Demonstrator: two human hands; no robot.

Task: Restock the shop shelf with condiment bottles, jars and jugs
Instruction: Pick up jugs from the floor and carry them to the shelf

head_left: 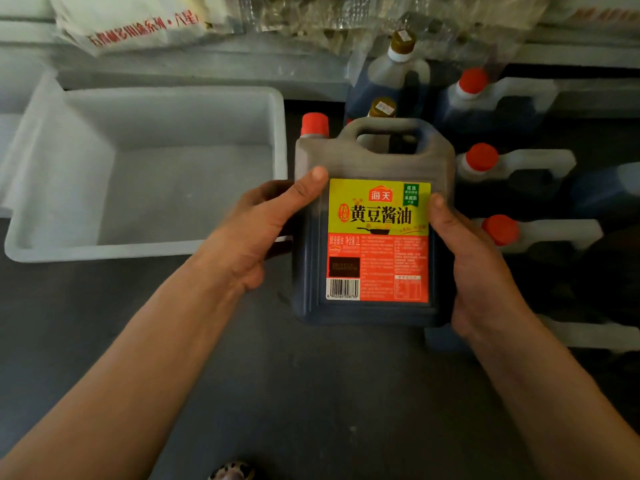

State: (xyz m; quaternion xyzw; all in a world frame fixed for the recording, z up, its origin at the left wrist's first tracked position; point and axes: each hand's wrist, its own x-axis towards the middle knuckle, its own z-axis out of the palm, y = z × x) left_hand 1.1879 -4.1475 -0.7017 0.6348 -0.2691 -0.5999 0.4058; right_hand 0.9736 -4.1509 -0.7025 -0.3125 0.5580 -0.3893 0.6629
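1. Two bare forearms reach forward from the bottom corners of the view, over a dark grey floor (pixel 311 393). A small patterned object (pixel 232 472) shows at the bottom edge; too little is visible to tell what it is.
2. The left hand (pixel 256 233) and right hand (pixel 481 271) hold a dark soy sauce jug (pixel 374 220) between them, one on each side.
3. Left grip: the thumb lies across the front near the label's upper left corner, the fingers curled round the jug's left side.
4. Right grip: the thumb presses the label's right edge, the fingers wrapped round the jug's right side out of sight.
5. The jug is held in the air, its label facing the camera. It has a red cap (pixel 314 123) at top left, a moulded handle on top, and a yellow and red label with a barcode at lower left.
6. To the left sits a white plastic tub (pixel 145 251), with nothing visible inside.
7. To the right, more dark jugs with red caps (pixel 481 157) stand in a row on a low dark shelf.
8. Behind, two jugs with brownish caps (pixel 401 41) stand one behind the other.
9. Along the top, white and clear bagged goods (pixel 138 26) lie on a pale shelf.
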